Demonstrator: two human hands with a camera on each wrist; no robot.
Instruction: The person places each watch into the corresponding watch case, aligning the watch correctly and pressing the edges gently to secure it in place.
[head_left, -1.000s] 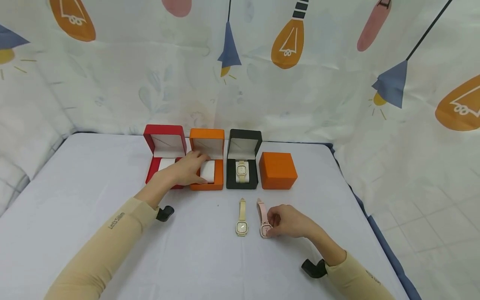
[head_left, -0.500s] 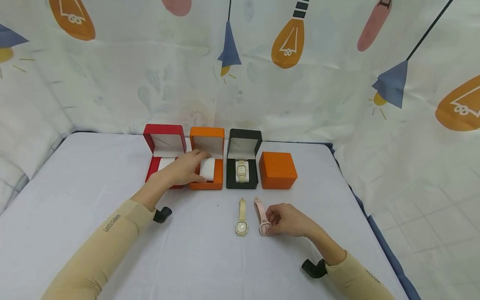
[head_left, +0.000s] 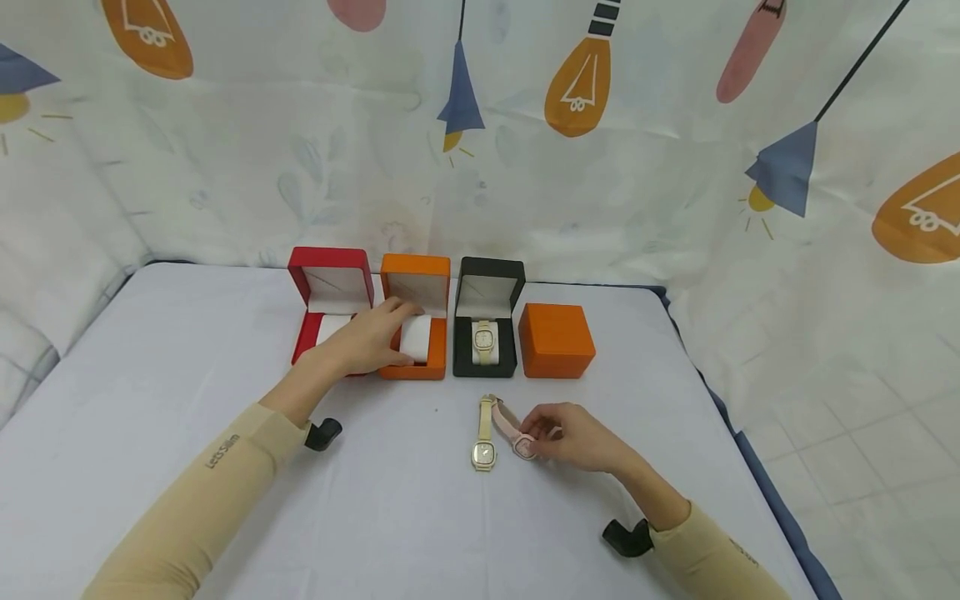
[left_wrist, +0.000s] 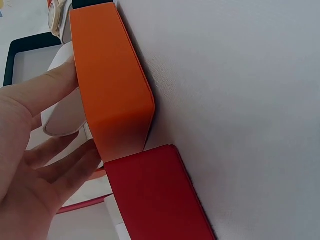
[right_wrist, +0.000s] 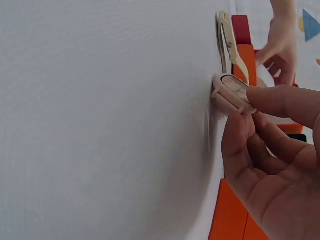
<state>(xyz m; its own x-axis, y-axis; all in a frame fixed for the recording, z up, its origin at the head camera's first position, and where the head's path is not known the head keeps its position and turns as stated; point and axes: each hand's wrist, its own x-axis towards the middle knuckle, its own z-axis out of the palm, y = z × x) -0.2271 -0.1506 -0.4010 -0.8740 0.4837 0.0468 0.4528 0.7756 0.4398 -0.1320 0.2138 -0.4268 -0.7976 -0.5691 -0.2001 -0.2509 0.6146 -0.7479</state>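
Note:
Thumb and fingers of my left hand (head_left: pixel 371 337) reach into an open orange watch box (head_left: pixel 437 354) and grip the white watch cushion (head_left: pixel 415 340) inside. In the left wrist view, the thumb is behind the box's front wall and the other fingertips are partly hidden. My right hand (head_left: pixel 577 437) pinches a pink watch (head_left: pixel 506 423) by its case, between thumb and fingers. Its strap end slants up to the strap of a cream-yellow watch (head_left: pixel 483 442) lying on the white tablecloth. The right wrist view shows the pink watch case (right_wrist: pixel 235 95) tilted at the fingertips.
An open red box (head_left: pixel 303 337) with a white cushion stands left of the orange one. On the right, an open dark green box (head_left: pixel 507 350) holds a yellow watch (head_left: pixel 483 340). A closed orange box (head_left: pixel 557 342) stands beyond it. A printed curtain (head_left: pixel 337 150) hangs behind.
My right hand has turned the pink watch so its strap end swings left to the cream-yellow watch, and the case has shifted slightly up and left. My left hand stays nearly in place.

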